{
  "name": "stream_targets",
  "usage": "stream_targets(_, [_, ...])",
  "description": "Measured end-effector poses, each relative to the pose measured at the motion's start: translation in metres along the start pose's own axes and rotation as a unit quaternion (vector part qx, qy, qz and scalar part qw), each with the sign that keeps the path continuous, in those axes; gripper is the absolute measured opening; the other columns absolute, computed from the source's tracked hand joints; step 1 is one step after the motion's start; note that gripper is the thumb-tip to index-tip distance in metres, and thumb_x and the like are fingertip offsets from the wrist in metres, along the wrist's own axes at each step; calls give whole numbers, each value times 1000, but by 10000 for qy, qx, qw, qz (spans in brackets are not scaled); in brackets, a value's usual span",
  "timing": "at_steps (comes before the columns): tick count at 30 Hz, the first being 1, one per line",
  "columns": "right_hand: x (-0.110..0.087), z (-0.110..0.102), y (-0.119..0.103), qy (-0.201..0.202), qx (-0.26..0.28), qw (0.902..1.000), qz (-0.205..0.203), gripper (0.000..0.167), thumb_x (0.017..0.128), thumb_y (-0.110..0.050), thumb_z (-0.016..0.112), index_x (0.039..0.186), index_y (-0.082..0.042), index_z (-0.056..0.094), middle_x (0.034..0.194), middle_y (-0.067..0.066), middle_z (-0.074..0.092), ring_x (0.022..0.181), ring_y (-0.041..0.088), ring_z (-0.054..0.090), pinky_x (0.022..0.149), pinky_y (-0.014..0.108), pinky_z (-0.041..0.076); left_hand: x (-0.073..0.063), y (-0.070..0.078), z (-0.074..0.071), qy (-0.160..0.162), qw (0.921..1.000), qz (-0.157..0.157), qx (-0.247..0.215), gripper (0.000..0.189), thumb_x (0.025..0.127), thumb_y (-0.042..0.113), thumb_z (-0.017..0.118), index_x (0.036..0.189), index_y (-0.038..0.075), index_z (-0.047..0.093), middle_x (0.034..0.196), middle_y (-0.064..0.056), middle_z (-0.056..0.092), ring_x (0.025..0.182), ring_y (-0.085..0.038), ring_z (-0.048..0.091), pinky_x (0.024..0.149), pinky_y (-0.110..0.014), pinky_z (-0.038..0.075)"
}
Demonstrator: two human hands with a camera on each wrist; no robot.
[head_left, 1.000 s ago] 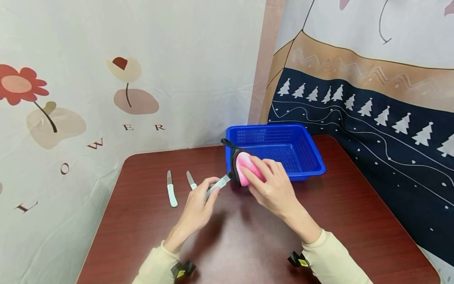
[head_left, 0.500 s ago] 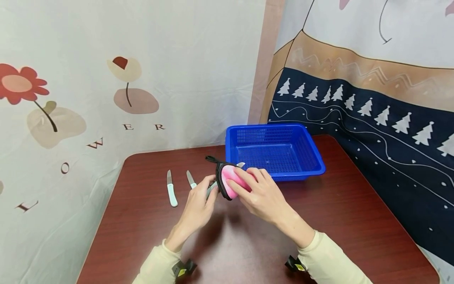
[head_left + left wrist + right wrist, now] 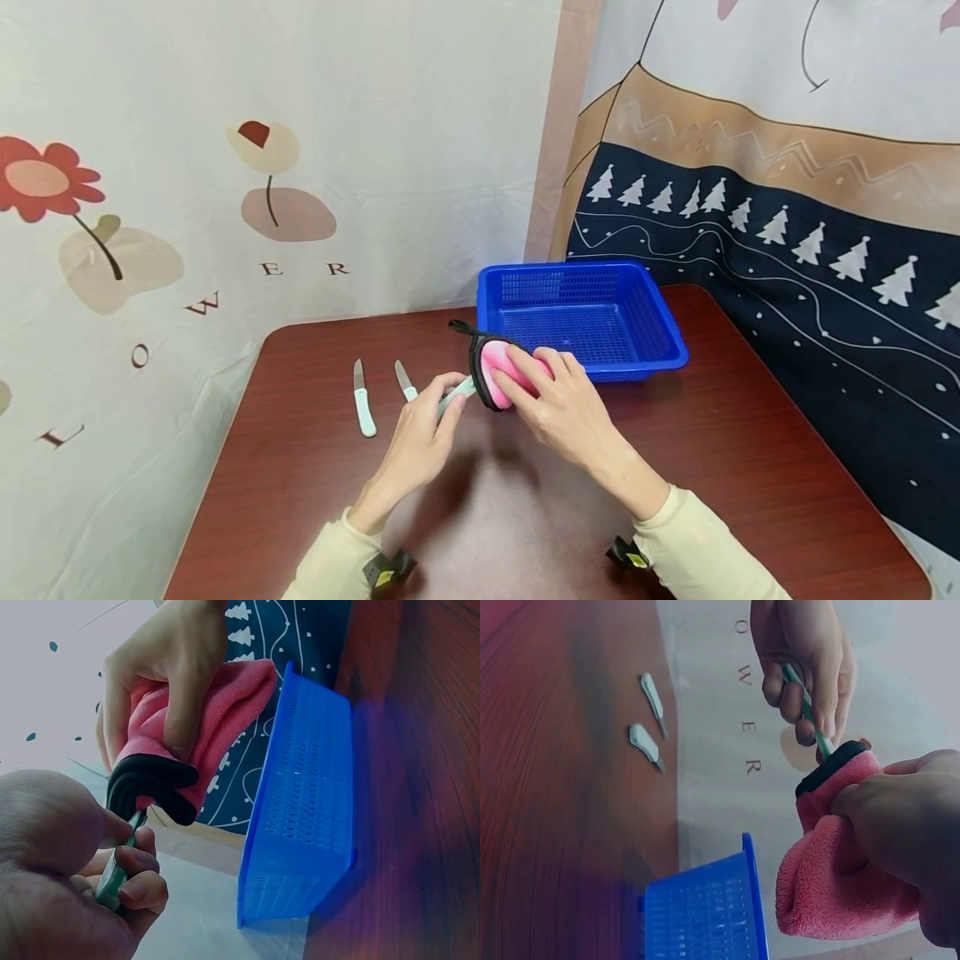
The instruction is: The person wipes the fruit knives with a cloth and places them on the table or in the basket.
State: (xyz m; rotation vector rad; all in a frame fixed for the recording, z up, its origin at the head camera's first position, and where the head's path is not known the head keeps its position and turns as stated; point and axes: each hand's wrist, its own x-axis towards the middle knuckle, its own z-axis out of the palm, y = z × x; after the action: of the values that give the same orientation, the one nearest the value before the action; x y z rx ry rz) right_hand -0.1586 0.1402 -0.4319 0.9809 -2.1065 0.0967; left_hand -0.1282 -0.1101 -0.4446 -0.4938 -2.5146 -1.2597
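My left hand (image 3: 416,437) grips a small knife (image 3: 459,395) by its pale green handle, above the table. With my right hand (image 3: 573,412) I pinch a pink cloth (image 3: 495,367) with black edging folded around the blade, which is hidden inside it. In the left wrist view the cloth's black edge (image 3: 154,776) sits right where the handle ends. From the right wrist view, the loose pink part (image 3: 840,892) hangs below my fingers. Two similar knives lie on the table to the left: one knife (image 3: 363,410) in full view, another knife (image 3: 404,379) partly behind my left hand.
A blue plastic basket (image 3: 656,367) with perforated sides stands at the back of the brown table (image 3: 750,467), just beyond the cloth. A printed cloth backdrop (image 3: 420,167) hangs behind the table and along its right side.
The cloth slid left along the blade toward the handle, showing the tip, then moved back slightly right with my right hand. The tip is now covered. My left hand stayed nearly still.
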Motion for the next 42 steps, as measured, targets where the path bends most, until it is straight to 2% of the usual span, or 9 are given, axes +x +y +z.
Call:
stream_targets(7, [-6,0,10,47,12,9996,290,37,106,-18,64,141,-19,77,147,16,71,110,38,64,89,52,59,-1,1,-1,-15,10000,-34,-89,26,112,6,65,137,10,70,99,-2,73,84,-8,60,80,-28,51])
stream_targets(17, [-18,-2,27,-85,23,9973,732,45,101,-17,75,146,-20,75,150,20,69,113,41,64,86,51,57,-3,2,-3,44,9998,-32,-185,25,112,6,65,137,10,70,95,-2,71,80,-6,56,75,-26,48])
stream_targets(24, [-30,-1,41,129,-53,9949,995,48,94,-12,82,141,-15,76,146,25,70,108,43,65,79,52,58,-2,0,-7,211,9994,-206,-204,26,111,6,66,137,11,70,94,-3,72,80,-8,57,75,-26,47])
stream_targets(27, [-29,-3,40,269,89,9938,1077,49,94,-13,81,142,-14,75,147,25,69,110,43,65,83,53,59,-1,-1,-7,263,9993,-219,-168,27,111,5,66,137,10,70,94,-4,72,80,-9,59,75,-26,47])
stream_targets(30, [-23,-5,34,570,399,9930,955,49,93,-12,80,142,-15,76,147,25,69,112,43,66,87,54,60,0,-2,-6,291,9993,-180,-119,27,111,5,66,136,10,70,94,-3,72,80,-8,58,75,-26,47])
stream_targets(35, [-10,-4,17,905,647,9928,435,41,97,-16,76,138,-16,79,144,23,73,109,42,67,86,54,60,0,-1,-2,329,9995,-17,0,26,111,5,66,136,8,70,93,-3,70,77,-8,55,73,-26,46])
stream_targets(39, [-3,-1,1,687,469,9965,87,35,103,-20,71,137,-18,79,146,18,73,111,38,66,89,52,59,1,1,1,340,9993,152,91,26,111,5,66,137,5,69,99,-6,74,83,-13,63,76,-29,53])
stream_targets(42, [0,1,-8,461,247,9986,-84,36,104,-20,68,139,-21,79,148,13,73,112,36,66,92,50,59,2,3,2,298,9994,135,116,29,110,3,65,139,3,69,108,-9,79,92,-16,71,82,-34,59])
